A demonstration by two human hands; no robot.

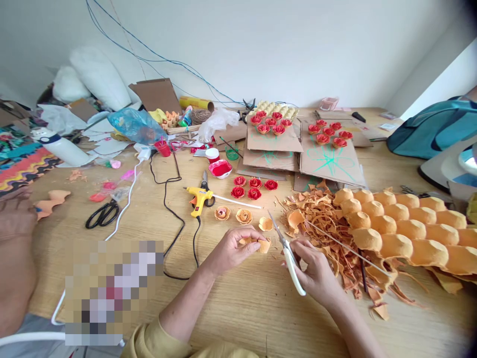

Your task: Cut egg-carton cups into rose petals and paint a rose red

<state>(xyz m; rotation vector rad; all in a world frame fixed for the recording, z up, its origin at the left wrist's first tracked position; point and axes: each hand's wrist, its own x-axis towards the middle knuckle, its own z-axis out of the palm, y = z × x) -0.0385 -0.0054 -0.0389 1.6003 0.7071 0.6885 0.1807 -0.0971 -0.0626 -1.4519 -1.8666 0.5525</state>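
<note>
In my left hand I pinch an orange egg-carton piece, its far edge showing past the fingertips. My right hand is wrapped around white-handled scissors, whose blades point up and left, apart from the piece. Just beyond my hands lies a cut orange carton cup. Beside it to the left are two rolled orange paper roses. A yellow glue gun with a white stick in its back rests farther left, near dark-handled shears.
Orange scraps heap up right of my hands, against an orange egg tray. Red roses sit behind, more on cardboard sheets. A red paint dish, black scissors and cords lie leftward. Another person's arm is far left.
</note>
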